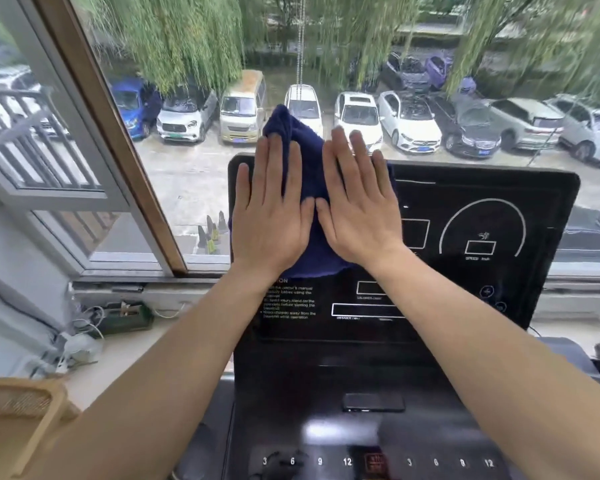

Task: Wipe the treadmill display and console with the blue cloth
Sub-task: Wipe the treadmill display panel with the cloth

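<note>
Presently both of my hands lie flat, fingers spread and extended, palms pressing the blue cloth point(309, 199) against the upper left corner of the treadmill display point(465, 209). My left hand point(271, 216) covers the cloth's left part, near the panel's left edge; my right hand point(357, 209) covers its right part. Neither hand is closed around the fabric: the hold is pressure only, palms down, thumbs nearly meeting at the middle. The cloth runs long from top to bottom, its upper tip standing above the panel's top edge and its lower hem showing below my wrists, just above the white caution text point(288, 299).

Findings on layout: almost all unwiped surface lies to the right of and below the cloth. The speed dial outline point(482, 226) sits to the right, well clear of my right hand; the readout boxes lie below. The console point(326, 427), with its row of numbered keys 3, 6, 9, 12, is lower and nearer to my body.

Judgement: the next pass should travel rightward across the panel, my right hand leading since it is nearer the uncovered area. Risk: with no pinch on the cloth, it may bunch or slip under a sideways stroke
</note>
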A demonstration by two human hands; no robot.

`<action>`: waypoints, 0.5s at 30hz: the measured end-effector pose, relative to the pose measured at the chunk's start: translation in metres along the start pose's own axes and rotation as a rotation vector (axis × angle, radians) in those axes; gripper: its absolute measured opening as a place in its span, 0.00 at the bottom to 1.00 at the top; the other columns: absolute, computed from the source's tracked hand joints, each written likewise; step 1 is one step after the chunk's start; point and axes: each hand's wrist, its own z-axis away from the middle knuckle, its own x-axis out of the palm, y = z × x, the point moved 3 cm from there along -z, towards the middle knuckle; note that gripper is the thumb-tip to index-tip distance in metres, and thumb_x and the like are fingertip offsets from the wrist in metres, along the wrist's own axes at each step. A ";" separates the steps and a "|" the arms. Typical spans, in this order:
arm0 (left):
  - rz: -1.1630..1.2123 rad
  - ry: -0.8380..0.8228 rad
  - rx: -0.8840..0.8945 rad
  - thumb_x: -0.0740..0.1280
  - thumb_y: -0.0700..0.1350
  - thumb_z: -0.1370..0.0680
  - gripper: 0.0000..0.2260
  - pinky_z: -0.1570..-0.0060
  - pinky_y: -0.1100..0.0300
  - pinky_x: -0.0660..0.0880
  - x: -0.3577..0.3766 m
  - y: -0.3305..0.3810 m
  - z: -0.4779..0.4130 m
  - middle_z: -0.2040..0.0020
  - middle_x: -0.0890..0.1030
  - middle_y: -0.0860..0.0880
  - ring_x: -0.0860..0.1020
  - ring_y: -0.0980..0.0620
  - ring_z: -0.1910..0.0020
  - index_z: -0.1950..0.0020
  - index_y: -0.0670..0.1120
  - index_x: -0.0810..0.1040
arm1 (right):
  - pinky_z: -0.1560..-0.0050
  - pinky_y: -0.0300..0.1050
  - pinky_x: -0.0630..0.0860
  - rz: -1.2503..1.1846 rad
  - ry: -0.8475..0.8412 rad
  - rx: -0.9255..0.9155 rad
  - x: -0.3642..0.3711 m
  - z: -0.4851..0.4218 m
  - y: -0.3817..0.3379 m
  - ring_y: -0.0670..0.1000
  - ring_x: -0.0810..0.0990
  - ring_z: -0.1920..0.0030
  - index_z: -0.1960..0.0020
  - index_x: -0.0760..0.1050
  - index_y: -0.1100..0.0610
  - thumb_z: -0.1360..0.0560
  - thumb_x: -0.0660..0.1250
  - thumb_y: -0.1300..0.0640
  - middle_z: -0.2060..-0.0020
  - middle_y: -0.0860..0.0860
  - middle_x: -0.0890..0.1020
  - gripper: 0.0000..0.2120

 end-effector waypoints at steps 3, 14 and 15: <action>-0.005 -0.022 -0.006 0.59 0.52 0.19 0.31 0.24 0.44 0.49 0.008 0.001 0.035 0.21 0.57 0.35 0.55 0.39 0.21 0.20 0.39 0.55 | 0.20 0.55 0.43 -0.011 -0.016 -0.030 0.009 0.030 -0.011 0.60 0.51 0.20 0.19 0.49 0.61 0.18 0.57 0.49 0.20 0.59 0.55 0.34; -0.021 -0.016 -0.044 0.56 0.52 0.18 0.31 0.23 0.45 0.48 0.003 -0.001 0.022 0.20 0.56 0.34 0.53 0.38 0.20 0.19 0.39 0.54 | 0.21 0.52 0.40 -0.003 0.008 -0.041 0.003 0.012 -0.010 0.57 0.49 0.21 0.20 0.53 0.63 0.19 0.58 0.50 0.20 0.56 0.57 0.33; -0.022 -0.010 -0.041 0.56 0.52 0.18 0.31 0.23 0.45 0.47 0.003 0.000 0.023 0.20 0.55 0.35 0.53 0.38 0.20 0.19 0.39 0.53 | 0.21 0.52 0.40 -0.013 0.006 -0.027 0.004 0.016 -0.012 0.57 0.49 0.21 0.20 0.52 0.63 0.19 0.57 0.50 0.19 0.55 0.56 0.33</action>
